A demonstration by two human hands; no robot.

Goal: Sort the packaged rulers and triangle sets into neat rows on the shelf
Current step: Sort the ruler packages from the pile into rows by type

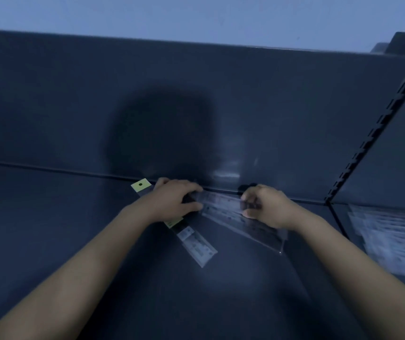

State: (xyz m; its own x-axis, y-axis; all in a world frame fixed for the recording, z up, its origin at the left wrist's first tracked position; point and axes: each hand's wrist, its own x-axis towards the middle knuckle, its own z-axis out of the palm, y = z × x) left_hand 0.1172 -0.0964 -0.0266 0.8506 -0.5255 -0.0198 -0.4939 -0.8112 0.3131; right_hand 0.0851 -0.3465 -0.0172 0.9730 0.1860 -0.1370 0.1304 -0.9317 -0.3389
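We hold a clear ruler pack (243,217) at the back edge of the shelf (74,241), just where the shelf meets the back panel (74,106). Our left hand (177,202) curls its fingers over one end of the pack, with the thumb closing on it from the near side. Our right hand (265,207) pinches the pack further along between thumb and fingertips. We judge that taking it at two spots keeps the thin, bendy sleeve flat and lets us swing it square.

The pack's long axis is slanted. One end sits by the back edge under our left fingers, and the other reaches past our right hand toward the front right of the shelf. It is not yet in line with the back edge.

A second pack with a yellow top (197,244) lies partly beneath our left hand. Its yellow tag points at the back edge and its clear end points toward the front, so the two packs fan apart like a narrow V. We cannot tell whether our left hand presses on it.

Beyond the slotted post (378,128), on the next shelf to the right, a blurred stack of packs (390,241) lies well apart from our hands.
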